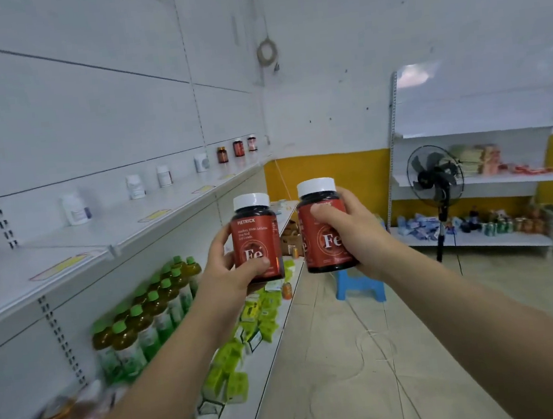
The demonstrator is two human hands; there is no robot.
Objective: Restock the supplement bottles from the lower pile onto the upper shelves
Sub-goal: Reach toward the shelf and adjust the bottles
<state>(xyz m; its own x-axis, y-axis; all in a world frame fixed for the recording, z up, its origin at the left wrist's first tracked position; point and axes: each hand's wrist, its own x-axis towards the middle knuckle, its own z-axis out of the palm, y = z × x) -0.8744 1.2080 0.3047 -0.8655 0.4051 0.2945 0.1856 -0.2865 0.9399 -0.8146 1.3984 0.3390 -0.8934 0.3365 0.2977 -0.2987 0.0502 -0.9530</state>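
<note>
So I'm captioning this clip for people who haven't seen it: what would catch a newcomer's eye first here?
First, the two red-labelled bottles with white caps held up at the centre, one in the left hand and one in the right hand, each marked "Fe". Next, the long white upper shelf on the left, with only a few bottles spaced along it. Then the green-capped drink bottles crowded on the shelf below.

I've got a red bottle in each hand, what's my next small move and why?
Probably swing the left hand leftward and stand its red bottle on the upper shelf. That shelf has wide bare gaps between its few bottles, and it lies nearer the left hand. The right hand can hold its bottle meanwhile.
</note>
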